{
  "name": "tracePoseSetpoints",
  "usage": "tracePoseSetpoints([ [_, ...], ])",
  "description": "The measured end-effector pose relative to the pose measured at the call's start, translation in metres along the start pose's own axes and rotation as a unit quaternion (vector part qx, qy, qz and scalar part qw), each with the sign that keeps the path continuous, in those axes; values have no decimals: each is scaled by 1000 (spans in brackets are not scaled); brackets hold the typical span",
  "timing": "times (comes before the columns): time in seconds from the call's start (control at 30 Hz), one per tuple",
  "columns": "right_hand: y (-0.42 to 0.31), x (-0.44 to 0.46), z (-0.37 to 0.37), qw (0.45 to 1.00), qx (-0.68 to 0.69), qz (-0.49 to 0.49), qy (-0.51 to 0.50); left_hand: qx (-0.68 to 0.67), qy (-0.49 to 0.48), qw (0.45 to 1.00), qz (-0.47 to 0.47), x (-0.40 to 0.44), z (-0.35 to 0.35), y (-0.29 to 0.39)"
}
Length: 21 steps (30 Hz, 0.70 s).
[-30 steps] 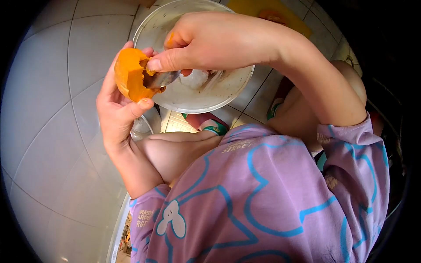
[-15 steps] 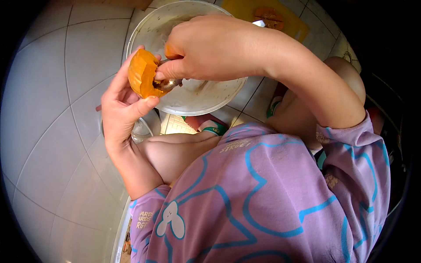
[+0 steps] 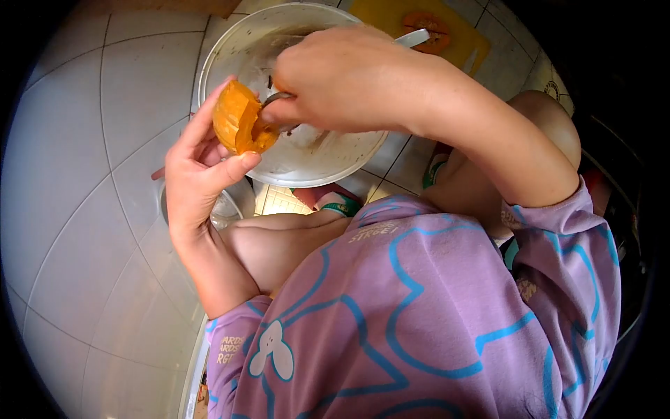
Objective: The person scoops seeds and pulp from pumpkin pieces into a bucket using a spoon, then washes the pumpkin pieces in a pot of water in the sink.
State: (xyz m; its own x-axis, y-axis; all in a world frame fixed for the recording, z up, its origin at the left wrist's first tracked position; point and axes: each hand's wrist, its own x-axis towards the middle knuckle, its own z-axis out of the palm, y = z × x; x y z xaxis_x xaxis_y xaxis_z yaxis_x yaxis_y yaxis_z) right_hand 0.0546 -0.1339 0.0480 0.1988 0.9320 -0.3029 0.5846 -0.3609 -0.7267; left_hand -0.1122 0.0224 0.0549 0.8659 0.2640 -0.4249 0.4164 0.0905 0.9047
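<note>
A hollowed orange pumpkin piece (image 3: 236,120) is held in my left hand (image 3: 197,164), fingers behind it and thumb at its lower edge. My right hand (image 3: 342,80) is closed round a metal spoon (image 3: 277,98), whose bowl is at the opening of the pumpkin piece; its pale handle end sticks out beyond my wrist. Beneath both hands stands a large whitish bowl (image 3: 307,176) with smears and dark bits inside. My right hand and forearm hide part of it.
Beyond the bowl, a yellow cutting board (image 3: 380,15) carries another orange pumpkin piece (image 3: 427,33). A metal bowl (image 3: 244,197) is beside my left leg. Tiled floor (image 3: 139,77) lies to the left. My feet in green-strapped sandals are below the large bowl.
The pumpkin piece and my left hand have moved right and slightly down, turning the opening more into view. My right hand has shifted with the spoon, and its handle end now shows.
</note>
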Motion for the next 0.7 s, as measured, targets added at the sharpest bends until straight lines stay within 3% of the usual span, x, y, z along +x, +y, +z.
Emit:
tracePoseSetpoints([
  [0.13, 27, -4, -16, 998, -43, -18, 45, 7, 4, 1000, 5, 24, 16, 8],
  [0.47, 16, -34, 18, 997, -70, -9, 18, 14, 34, 999, -24, -24, 31, -15],
  [0.6, 17, -50, 25, 994, -96, 41, 24, -26, 52, 998, 16, -47, 21, -17],
  [0.67, 23, -28, -12, 995, -76, 69, -3, -7, 66, 998, 2, -8, 15, 3],
  [0.7, 66, 6, -47, 996, -26, 86, 4, 0, 45, 999, -3, 73, 17, 9],
])
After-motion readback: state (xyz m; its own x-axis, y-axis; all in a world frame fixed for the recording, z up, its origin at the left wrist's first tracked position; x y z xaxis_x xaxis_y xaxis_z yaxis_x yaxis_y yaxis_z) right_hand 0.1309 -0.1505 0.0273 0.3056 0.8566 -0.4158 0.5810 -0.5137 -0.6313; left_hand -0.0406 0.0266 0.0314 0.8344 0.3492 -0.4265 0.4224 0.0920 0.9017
